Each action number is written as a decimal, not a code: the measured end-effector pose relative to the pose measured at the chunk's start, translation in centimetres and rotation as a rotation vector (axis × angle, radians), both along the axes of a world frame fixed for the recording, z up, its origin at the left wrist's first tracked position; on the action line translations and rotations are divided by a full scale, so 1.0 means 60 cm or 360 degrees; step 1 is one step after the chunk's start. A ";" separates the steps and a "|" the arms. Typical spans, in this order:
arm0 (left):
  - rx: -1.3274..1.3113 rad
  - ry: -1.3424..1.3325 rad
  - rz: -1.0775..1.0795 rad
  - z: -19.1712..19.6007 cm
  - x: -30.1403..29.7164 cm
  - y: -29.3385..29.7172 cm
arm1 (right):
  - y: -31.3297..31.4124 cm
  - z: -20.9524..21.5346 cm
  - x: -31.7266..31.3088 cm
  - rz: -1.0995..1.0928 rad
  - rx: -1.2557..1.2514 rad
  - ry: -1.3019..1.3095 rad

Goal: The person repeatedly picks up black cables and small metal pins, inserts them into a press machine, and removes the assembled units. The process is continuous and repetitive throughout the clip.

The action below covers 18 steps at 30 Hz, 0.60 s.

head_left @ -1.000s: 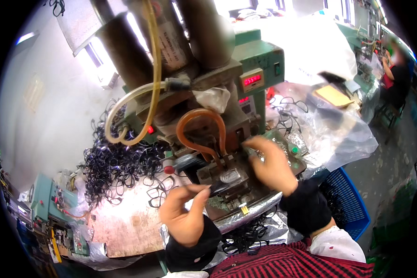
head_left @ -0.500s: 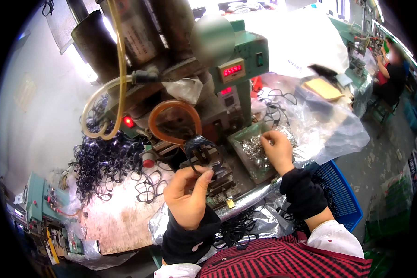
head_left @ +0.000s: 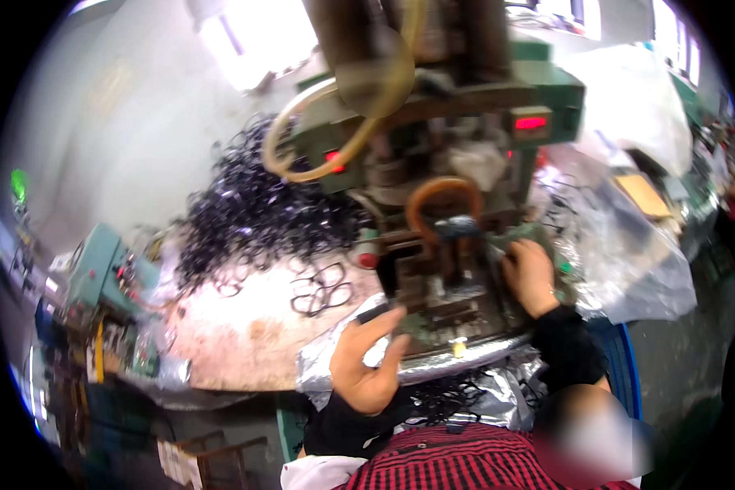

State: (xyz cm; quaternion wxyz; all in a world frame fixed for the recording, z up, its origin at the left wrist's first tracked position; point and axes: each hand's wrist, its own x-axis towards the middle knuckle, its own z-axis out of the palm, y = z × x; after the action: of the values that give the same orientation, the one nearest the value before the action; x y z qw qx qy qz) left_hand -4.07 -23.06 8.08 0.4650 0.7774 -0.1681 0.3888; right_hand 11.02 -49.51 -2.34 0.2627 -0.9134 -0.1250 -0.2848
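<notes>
My left hand is at the front left corner of the machine's fixture, thumb and fingers apart, and seems to hold nothing. A short dark piece shows just beyond its fingertips; blur hides what it is. To the right of the fixture my right hand reaches down with curled fingers over the green tray of small metal parts. The hand covers most of this tray, and what its fingertips pinch is hidden. Above the fixture hangs an orange-brown hose loop.
A big heap of black spectacle frames lies left of the machine, with several loose frames before it. Clear plastic sheeting and a yellow pad lie right. A blue basket stands below my right forearm.
My view has swung left, so the machine sits further right. The left hand has opened from its pinch on a black spectacle frame and drawn back from the fixture. The right hand stays at the tray.
</notes>
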 end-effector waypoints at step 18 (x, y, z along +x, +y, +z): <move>0.1186 0.0832 0.1165 -0.230 0.246 0.341 | 0.006 0.031 -0.075 -0.0079 0.1173 0.0207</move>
State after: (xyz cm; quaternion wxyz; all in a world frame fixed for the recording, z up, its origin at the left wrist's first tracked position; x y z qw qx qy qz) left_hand 10.69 -2.59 -5.75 0.0215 0.9662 0.1065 0.2339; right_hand 6.50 -49.18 -0.48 0.5743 -0.7764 0.0250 -0.2583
